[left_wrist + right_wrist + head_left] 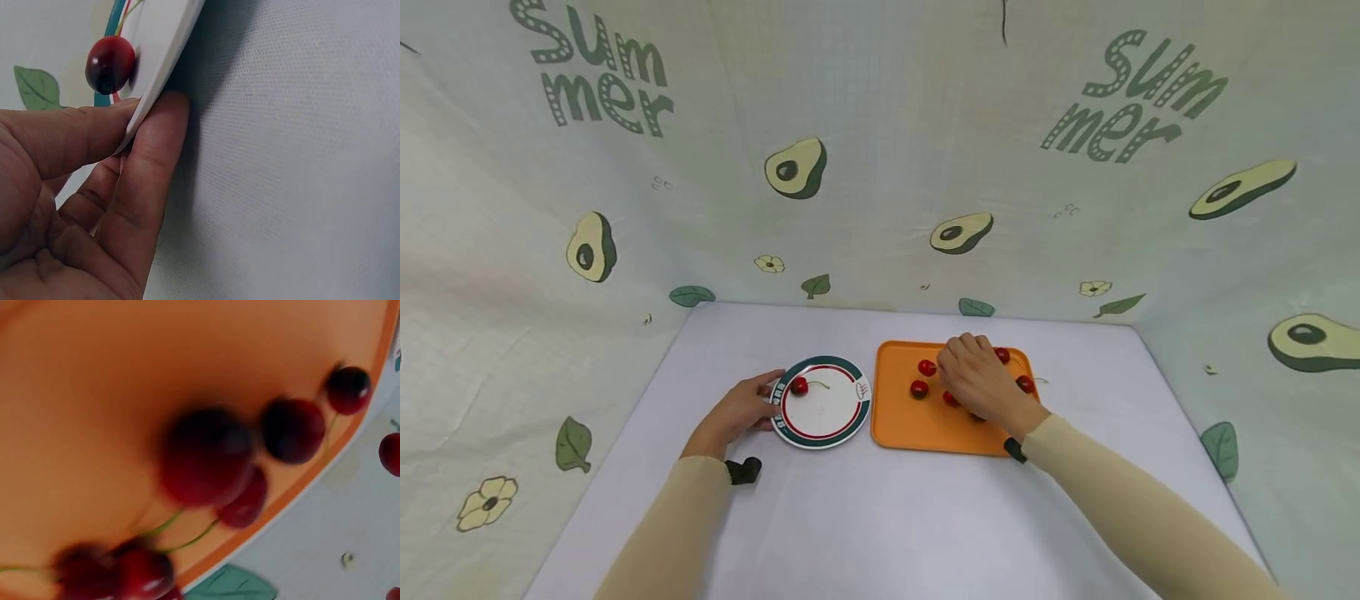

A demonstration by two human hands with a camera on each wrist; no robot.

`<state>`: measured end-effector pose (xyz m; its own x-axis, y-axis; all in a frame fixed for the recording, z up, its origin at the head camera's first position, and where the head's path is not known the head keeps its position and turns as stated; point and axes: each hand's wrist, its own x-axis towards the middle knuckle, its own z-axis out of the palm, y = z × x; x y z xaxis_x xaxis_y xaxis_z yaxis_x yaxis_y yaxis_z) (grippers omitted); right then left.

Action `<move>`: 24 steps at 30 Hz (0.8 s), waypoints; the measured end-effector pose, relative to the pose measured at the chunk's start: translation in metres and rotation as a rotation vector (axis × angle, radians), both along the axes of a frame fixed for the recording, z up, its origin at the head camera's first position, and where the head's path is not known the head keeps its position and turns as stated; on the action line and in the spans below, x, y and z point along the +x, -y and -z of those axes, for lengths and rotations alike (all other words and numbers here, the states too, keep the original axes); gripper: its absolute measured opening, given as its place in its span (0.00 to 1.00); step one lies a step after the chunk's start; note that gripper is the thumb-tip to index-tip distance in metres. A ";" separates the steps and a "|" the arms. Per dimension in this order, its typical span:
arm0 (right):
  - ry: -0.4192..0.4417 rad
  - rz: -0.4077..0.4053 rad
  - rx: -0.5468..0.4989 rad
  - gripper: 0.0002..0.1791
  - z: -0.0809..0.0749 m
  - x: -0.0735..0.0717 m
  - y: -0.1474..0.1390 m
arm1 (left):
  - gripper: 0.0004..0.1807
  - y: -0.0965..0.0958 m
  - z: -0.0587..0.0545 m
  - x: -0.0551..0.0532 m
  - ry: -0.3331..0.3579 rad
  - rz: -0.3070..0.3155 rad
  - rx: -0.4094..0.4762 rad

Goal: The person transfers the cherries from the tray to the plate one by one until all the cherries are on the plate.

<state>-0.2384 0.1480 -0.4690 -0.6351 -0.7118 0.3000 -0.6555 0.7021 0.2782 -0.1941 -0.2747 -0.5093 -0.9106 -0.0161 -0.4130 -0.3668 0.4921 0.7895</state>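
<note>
My left hand point(747, 408) pinches the left rim of a white plate point(823, 421) with a green and red border. In the left wrist view the thumb lies on the plate's upper side and a finger beneath it. One cherry point(799, 386) with a stem sits on the plate, near that hand. My right hand point(979, 379) is over an orange tray point(898, 429), its fingers bent among several cherries point(919, 389). Whether it holds one is hidden. No fingers show in the right wrist view, only cherries point(294, 430), some blurred, and the tray.
The plate and tray stand side by side on a white table point(865, 525), a narrow gap between them. A cherry point(1025, 383) lies near the tray's right edge. A cloth backdrop point(880, 167) with avocado prints rises behind.
</note>
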 end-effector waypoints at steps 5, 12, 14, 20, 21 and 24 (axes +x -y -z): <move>0.019 -0.061 -0.025 0.09 -0.001 -0.007 0.045 | 0.42 0.000 0.001 -0.001 -0.005 0.003 0.003; 0.020 -0.131 -0.012 0.13 0.004 -0.001 0.107 | 0.42 0.001 0.000 -0.001 0.004 -0.010 -0.003; 0.019 -0.153 0.015 0.14 0.007 0.003 0.122 | 0.42 0.001 -0.001 -0.001 0.009 -0.010 -0.006; 0.011 -0.221 0.031 0.12 0.015 0.014 0.162 | 0.41 0.001 0.000 -0.002 0.018 -0.008 -0.018; 0.013 -0.228 0.021 0.12 0.016 0.015 0.168 | 0.41 0.002 0.000 -0.002 0.018 -0.006 -0.017; 0.027 -0.236 -0.008 0.14 0.020 0.016 0.182 | 0.41 0.003 0.001 -0.003 0.023 -0.017 -0.008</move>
<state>-0.2222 -0.0337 -0.4889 -0.4590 -0.8393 0.2913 -0.8089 0.5304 0.2537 -0.1968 -0.2775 -0.5104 -0.9004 -0.0351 -0.4336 -0.3932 0.4922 0.7766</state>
